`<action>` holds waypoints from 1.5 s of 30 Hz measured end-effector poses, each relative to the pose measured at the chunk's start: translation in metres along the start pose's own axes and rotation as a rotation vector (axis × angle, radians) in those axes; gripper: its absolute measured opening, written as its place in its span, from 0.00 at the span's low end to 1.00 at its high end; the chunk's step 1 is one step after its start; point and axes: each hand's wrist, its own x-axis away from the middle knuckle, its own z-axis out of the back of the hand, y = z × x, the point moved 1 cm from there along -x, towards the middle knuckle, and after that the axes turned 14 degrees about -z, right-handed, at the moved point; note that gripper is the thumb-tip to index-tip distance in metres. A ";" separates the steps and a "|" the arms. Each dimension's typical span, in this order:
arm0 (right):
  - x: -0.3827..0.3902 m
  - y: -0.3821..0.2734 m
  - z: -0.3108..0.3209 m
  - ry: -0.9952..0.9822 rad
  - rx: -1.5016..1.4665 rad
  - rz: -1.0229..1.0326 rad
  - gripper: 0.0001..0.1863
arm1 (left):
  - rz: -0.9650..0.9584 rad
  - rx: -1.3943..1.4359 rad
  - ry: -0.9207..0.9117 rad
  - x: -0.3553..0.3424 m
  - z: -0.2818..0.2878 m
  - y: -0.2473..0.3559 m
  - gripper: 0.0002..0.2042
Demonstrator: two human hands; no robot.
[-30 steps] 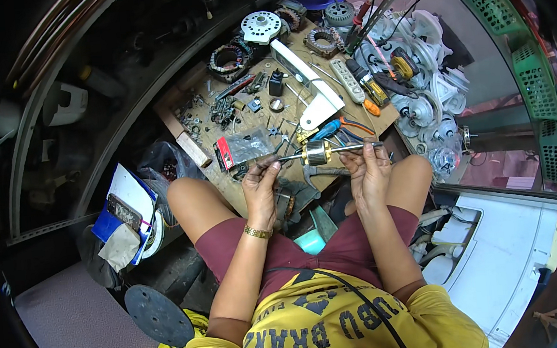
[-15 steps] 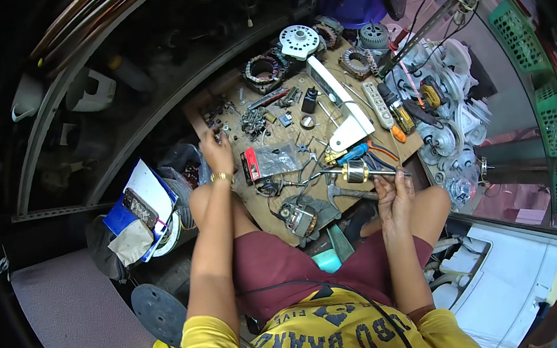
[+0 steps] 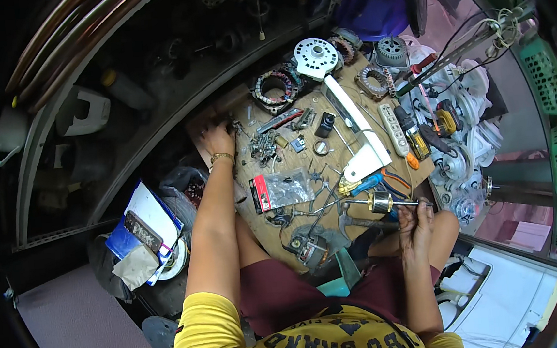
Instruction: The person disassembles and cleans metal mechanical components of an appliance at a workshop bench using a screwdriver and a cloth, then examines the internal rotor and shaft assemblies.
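Note:
My right hand (image 3: pixel 417 225) pinches one end of the shaft of a motor rotor (image 3: pixel 380 202). The rotor has a dark and copper-coloured core on a long thin shaft, held above the wooden board near my right knee. My left hand (image 3: pixel 217 139) reaches to the board's far left edge, beside small metal parts. Its fingers are spread and point down, with their tips partly in shadow; I see nothing held in them. Just right of it lies a heap of small screws and metal bits (image 3: pixel 264 147). A clear plastic bag with a red and black header (image 3: pixel 286 189) lies nearer to me.
Below the rotor lie a hammer (image 3: pixel 354 221) and orange-handled pliers (image 3: pixel 397 179). A small motor (image 3: pixel 309 247) sits at the near edge. A white fan column (image 3: pixel 360 128), a power strip (image 3: pixel 393 129), a yellow-black drill (image 3: pixel 448 121) and wound stators (image 3: pixel 275 89) stand farther off.
My view has shifted, so the board sits lower and to the right. My left hand reaches farther into the far left corner. My right hand still holds the rotor.

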 end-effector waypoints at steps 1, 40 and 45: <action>-0.003 0.000 -0.004 -0.005 0.000 -0.003 0.11 | 0.000 0.044 0.036 0.000 -0.002 -0.001 0.19; 0.021 0.002 -0.018 -0.074 -0.089 -0.015 0.07 | 0.738 2.217 0.001 0.181 0.125 0.130 0.09; 0.052 -0.005 -0.019 -0.156 -0.106 0.039 0.09 | 0.957 2.601 -0.168 0.245 0.149 0.199 0.12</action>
